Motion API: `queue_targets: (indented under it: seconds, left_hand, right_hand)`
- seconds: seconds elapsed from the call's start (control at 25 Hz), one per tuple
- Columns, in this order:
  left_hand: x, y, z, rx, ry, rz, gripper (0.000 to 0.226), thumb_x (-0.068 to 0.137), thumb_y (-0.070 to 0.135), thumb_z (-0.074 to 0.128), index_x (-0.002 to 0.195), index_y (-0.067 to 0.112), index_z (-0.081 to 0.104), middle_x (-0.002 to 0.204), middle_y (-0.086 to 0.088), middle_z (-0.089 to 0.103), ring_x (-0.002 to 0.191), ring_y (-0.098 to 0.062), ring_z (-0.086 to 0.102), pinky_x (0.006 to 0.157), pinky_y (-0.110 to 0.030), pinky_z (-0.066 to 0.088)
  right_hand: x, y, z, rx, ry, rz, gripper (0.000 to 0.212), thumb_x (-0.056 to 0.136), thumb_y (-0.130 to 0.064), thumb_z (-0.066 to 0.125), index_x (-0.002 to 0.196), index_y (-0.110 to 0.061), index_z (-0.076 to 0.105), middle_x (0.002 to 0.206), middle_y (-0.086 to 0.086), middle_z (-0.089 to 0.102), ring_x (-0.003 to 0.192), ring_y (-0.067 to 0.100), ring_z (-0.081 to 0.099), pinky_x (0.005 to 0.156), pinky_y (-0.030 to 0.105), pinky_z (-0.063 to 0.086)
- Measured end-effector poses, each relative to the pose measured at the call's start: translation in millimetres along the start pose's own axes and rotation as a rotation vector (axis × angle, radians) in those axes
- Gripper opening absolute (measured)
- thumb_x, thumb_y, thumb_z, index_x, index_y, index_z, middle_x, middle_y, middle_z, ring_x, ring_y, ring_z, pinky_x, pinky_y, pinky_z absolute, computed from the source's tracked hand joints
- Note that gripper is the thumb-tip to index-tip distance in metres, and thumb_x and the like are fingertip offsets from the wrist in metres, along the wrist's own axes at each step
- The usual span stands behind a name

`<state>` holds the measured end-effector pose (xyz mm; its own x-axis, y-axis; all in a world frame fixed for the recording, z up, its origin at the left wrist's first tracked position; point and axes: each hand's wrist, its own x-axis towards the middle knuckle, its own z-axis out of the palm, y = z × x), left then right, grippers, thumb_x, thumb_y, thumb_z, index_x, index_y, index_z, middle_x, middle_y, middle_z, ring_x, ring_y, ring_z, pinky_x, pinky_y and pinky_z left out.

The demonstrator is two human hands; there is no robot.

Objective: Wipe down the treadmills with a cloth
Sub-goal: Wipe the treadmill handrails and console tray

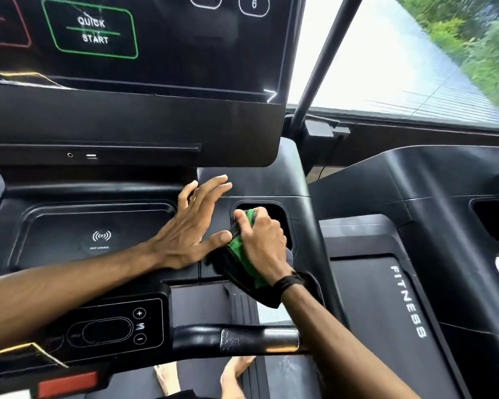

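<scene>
By the window [386, 53], right hand [264, 240] grips cloth [239, 254]; left hand [190, 226] flat on treadmill [98, 226].

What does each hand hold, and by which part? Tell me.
Right hand grips the bunched middle of the green cloth. Left hand holds nothing, lying flat on the console.

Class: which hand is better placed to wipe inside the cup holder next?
Right. The right hand grips the cloth at the cup holder; the left hand lies open beside it.
</scene>
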<state>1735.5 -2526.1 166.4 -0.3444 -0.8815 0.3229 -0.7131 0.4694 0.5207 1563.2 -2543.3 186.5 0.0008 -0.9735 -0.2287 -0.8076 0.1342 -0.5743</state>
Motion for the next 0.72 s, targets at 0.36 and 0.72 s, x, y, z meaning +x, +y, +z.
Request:
queue_targets:
  seconds: [0.36, 0.72]
  left_hand:
    - [0.2, -2.6, 2.0, -0.016, 0.0, 0.015, 0.089, 0.093, 0.073, 0.021, 0.156, 0.011, 0.018, 0.164, -0.001, 0.015, 0.151, -0.012, 0.016, 0.122, -0.051, -0.002]
    - [0.2, -4.3, 5.0, 0.01, 0.005, 0.025, 0.081, 0.093, 0.06, 0.038, 0.155, 0.011, 0.021, 0.163, -0.002, 0.018, 0.15, -0.009, 0.018, 0.122, -0.052, 0.003]
  right_hand:
    - [-21.7, 51.7, -14.8, -0.192, -0.172, -0.424, 0.095, 0.088, -0.078, 0.002, 0.159, -0.014, -0.001, 0.166, 0.004, -0.007, 0.152, 0.011, -0.015, 0.125, 0.036, 0.001]
    - [11.0, 27.9, -8.4, -0.52, -0.349, -0.307, 0.107, 0.077, -0.088, -0.004, 0.1, -0.012, 0.067, 0.115, 0.016, 0.067, 0.114, 0.03, 0.057, 0.089, 0.04, 0.041]
